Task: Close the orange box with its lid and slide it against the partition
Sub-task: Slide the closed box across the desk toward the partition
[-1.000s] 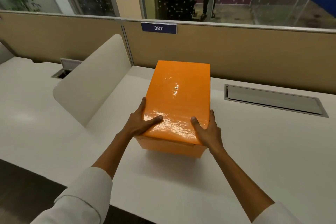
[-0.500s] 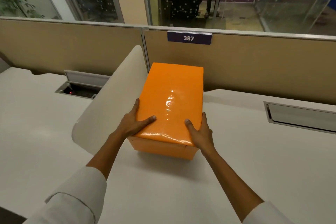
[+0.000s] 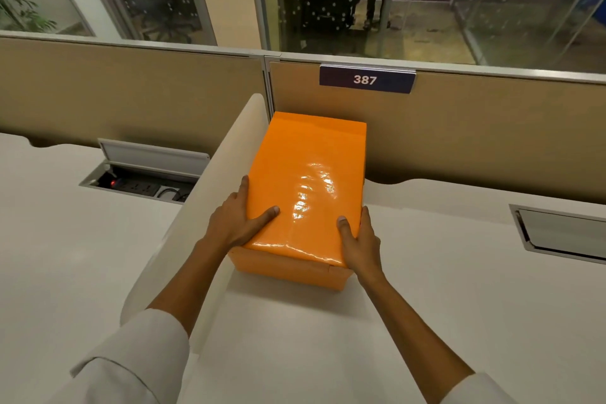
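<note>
The orange box stands on the white desk with its glossy orange lid seated on top. Its far end sits close under the tan back partition, and its left side runs along the white curved side divider. My left hand grips the lid's near left corner, thumb on top and fingers down the side between box and divider. On the near right corner rests my right hand, gripping the same way. Whether the box touches the back partition is hidden.
A blue plate reading 387 hangs on the back partition. An open cable tray with a power strip lies left of the divider. A closed metal cable flap is set in the desk at right.
Both hands have pushed the closed box forward and leftward across the desk. It now lies alongside the white divider with its far end near the back partition.
</note>
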